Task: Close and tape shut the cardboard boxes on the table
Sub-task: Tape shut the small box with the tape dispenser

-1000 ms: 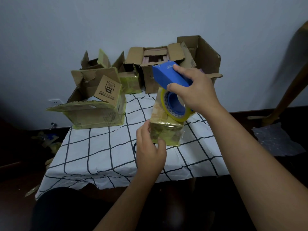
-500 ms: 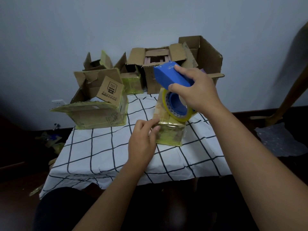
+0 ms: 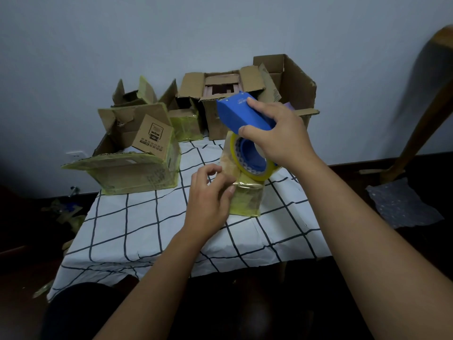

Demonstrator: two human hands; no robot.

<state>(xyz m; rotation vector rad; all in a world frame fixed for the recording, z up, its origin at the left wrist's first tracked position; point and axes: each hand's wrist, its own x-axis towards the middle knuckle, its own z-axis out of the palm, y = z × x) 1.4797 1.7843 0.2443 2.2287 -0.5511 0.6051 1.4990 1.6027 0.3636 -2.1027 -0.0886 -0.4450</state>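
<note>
Your right hand (image 3: 282, 136) grips the blue tape dispenser (image 3: 242, 116), its roll resting on the small taped box (image 3: 247, 197) just below. Your left hand (image 3: 208, 197) pinches that box's near left edge on the checked tablecloth (image 3: 137, 227).

1. tape dispenser (image 3: 241, 114) is bright blue, and the roll (image 3: 247, 165) on it has a yellow edge
2. tablecloth (image 3: 137, 224) is white with a dark grid pattern
3. small box (image 3: 246, 200) looks shiny yellow-gold all over
4. open boxes (image 3: 282, 87) at the back are plain brown cardboard
5. wall (image 3: 147, 33) is pale grey-blue
</note>
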